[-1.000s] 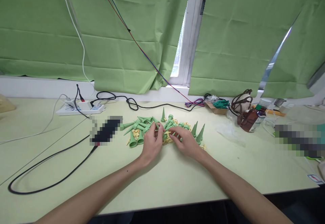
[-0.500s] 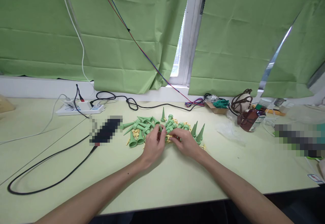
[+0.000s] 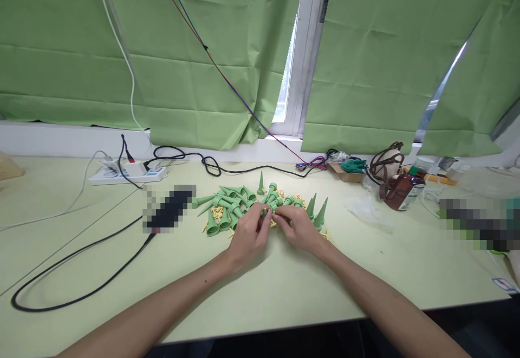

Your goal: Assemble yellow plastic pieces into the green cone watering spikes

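My left hand (image 3: 248, 234) is closed around a green plastic spike, of which only a small end shows between thumb and forefinger. Close against it, my right hand (image 3: 298, 228) pinches at that end; whatever its fingertips grip is too small and hidden to make out. Both hands are at the front of a heap of hollow green cone spikes (image 3: 231, 205). Small yellow plastic pieces (image 3: 218, 215) lie among the cones. Two green spikes (image 3: 320, 214) stand point up just right of my right hand, and another spike (image 3: 260, 183) stands behind the heap.
A black blurred device (image 3: 170, 210) with a looping cable lies on the table (image 3: 325, 309) at left, before a white power strip (image 3: 128, 174). On the right are a clear plastic bag (image 3: 369, 212), a brown bottle (image 3: 404, 190) and a small cardboard box (image 3: 345, 174).
My right hand has lifted slightly from the yellow pieces towards the left fingertips. My left hand has turned a little, and the two hands' fingertips are now nearly together.
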`<state>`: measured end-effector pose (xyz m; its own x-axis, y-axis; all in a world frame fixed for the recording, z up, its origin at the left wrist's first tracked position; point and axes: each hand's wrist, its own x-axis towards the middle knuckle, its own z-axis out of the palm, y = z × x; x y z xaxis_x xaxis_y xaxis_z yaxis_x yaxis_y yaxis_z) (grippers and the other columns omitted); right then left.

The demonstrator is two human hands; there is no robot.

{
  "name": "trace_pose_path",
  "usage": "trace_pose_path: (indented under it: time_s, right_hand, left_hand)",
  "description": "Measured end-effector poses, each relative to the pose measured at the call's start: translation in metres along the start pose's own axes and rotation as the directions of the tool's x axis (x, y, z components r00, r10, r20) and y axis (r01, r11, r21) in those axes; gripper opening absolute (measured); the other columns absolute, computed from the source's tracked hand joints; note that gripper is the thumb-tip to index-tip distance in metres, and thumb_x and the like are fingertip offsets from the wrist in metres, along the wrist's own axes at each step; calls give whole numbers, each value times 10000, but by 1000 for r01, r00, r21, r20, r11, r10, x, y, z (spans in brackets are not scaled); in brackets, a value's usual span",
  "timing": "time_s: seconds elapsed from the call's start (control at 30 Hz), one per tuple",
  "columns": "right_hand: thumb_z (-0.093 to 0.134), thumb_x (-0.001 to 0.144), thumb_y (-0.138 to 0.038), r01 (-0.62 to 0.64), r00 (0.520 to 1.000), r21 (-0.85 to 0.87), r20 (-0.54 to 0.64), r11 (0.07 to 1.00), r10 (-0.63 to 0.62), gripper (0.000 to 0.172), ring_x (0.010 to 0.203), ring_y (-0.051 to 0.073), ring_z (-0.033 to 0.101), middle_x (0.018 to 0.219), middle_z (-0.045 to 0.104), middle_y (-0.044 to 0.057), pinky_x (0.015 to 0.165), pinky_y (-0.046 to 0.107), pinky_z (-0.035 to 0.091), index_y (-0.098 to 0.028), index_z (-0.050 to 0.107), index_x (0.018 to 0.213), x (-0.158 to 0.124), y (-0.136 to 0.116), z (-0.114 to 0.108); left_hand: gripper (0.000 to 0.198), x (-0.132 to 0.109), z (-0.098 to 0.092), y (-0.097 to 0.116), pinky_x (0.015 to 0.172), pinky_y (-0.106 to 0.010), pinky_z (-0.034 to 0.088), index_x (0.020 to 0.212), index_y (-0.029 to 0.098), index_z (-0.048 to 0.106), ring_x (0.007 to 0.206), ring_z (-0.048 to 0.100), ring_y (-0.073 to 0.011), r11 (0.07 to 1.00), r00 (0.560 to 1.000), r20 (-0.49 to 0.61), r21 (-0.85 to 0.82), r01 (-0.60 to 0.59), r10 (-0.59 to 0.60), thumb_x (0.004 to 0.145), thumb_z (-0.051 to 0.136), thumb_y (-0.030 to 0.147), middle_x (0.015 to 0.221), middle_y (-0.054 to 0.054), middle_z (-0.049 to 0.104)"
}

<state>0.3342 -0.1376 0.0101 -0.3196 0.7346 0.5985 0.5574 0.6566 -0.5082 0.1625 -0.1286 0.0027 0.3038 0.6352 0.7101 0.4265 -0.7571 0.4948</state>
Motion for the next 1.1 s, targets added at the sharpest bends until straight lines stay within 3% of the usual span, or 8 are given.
trace_pose_path:
  time_s: [0.2, 0.43, 0.67, 0.77, 0.83, 0.97, 1.1]
  right_hand:
    - [442, 963, -195, -47, 999, 9, -3, 999, 47, 317, 541, 131, 385, 585, 430, -30, 550, 268, 299, -206, 428, 647, 1, -2, 0]
    - [452, 967, -247, -120, 992, 50, -39, 991, 122, 273, 567, 133, 447, 637, 543, -5, 579, 267, 341, -191, 530, 711, 2, -3, 1]
    - [481, 973, -408, -267, 943, 321, -108, 909, 315, 314, 493, 127, 464, 558, 483, -35, 510, 255, 366, -199, 532, 745, 4, -3, -1]
    - [498, 966, -429, -262, 933, 412, -123, 873, 338, 293, 468, 121, 481, 556, 485, -44, 488, 248, 377, -200, 543, 790, 4, -2, -2]
    - [525, 953, -425, -251, 932, 436, -132, 864, 337, 269, 462, 116, 478, 552, 487, -47, 480, 244, 376, -198, 557, 812, 4, -3, -2]
    - [573, 927, -409, -234, 940, 482, -110, 844, 323, 238, 475, 111, 477, 569, 499, -43, 479, 237, 382, -196, 571, 821, 4, -5, -2]
    - [590, 921, -406, -213, 951, 520, -85, 827, 299, 226, 486, 113, 493, 586, 510, -39, 483, 239, 389, -198, 579, 833, 5, -7, -1]
  left_hand:
    - [97, 0, 0, 1, 607, -250, 461, 1023, 195, 532, 647, 516, -105, 996, 996, 13, -22, -89, 89, 981, 446, 213, 1059, -79, 556]
    - [222, -2, 2, -1, 607, -245, 501, 1193, 218, 495, 655, 539, -76, 994, 995, 13, -38, -99, 99, 972, 478, 200, 1170, -88, 503]
    - [353, -2, 2, 3, 524, -213, 477, 1285, 238, 404, 670, 544, -70, 991, 999, -41, -131, -14, 8, 950, 513, 223, 1285, -133, 420]
    - [227, 2, 0, 5, 512, -202, 443, 1164, 211, 440, 678, 534, -89, 972, 989, -84, -211, 100, -120, 958, 503, 281, 1120, -85, 503]
    - [144, 5, -2, 6, 506, -206, 405, 985, 194, 479, 617, 497, -94, 947, 976, -38, -254, 199, -215, 979, 461, 336, 879, -18, 531]
    - [402, 8, -5, 7, 534, -244, 358, 678, 185, 439, 536, 424, -108, 923, 957, 110, -256, 289, -269, 1006, 373, 407, 588, 29, 447]
    - [471, 8, -5, 8, 545, -255, 332, 612, 186, 400, 524, 409, -110, 905, 951, 127, -293, 309, -283, 1017, 343, 421, 538, 32, 430]
